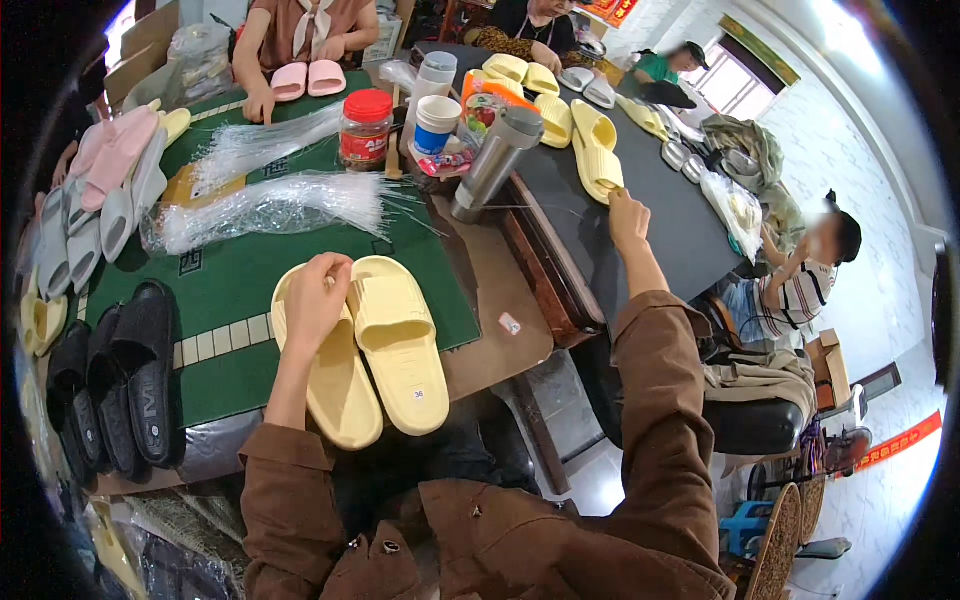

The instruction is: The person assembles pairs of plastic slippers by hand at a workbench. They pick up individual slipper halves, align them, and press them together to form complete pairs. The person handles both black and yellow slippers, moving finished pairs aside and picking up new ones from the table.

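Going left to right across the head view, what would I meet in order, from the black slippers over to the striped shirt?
Black slippers, pair of pale yellow slippers at the table's near edge, steel flask, right hand, striped shirt on a seated person.

A slipper pair [412, 375] lies at the near edge of the left table [505, 365], the left hand [315, 300] on its left half. To its left are more slippers [148, 390], with a slipper heap [115, 180] beyond. A strand bundle [285, 210] lies behind the pair, a jar [365, 145] behind that; a cup [434, 130] and flask [500, 160] stand right of the jar. On the right table [660, 240], the right hand [630, 220] touches a slipper's [597, 160] near end.
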Demonstrator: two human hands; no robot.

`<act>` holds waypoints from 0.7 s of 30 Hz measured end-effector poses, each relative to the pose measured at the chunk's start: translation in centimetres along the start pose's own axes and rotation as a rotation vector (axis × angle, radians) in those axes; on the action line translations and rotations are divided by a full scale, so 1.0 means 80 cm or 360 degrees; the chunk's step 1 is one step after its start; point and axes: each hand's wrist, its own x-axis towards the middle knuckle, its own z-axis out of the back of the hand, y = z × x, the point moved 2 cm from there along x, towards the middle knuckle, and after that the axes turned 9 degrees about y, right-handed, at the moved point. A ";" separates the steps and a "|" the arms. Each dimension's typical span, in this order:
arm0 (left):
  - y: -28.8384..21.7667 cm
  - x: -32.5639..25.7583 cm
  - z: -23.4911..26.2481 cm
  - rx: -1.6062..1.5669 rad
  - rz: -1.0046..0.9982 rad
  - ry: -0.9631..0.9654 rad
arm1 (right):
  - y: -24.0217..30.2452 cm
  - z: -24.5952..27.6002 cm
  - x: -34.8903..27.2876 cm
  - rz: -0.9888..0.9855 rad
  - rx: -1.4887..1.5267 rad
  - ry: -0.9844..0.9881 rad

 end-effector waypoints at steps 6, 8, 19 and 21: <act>-0.003 -0.002 -0.002 0.0043 -0.0118 -0.0147 | 0.017 0.027 -0.029 0.0242 0.0036 -0.0109; -0.013 -0.007 0.008 0.0114 -0.0165 -0.0195 | 0.047 0.065 -0.056 0.0332 0.0094 -0.0130; -0.115 -0.091 -0.014 0.0532 -0.0475 -0.0040 | 0.140 0.165 -0.176 0.0722 0.0585 -0.0338; -0.120 -0.112 -0.021 0.0654 -0.0391 0.0088 | 0.138 0.164 -0.171 0.0719 0.0640 -0.0379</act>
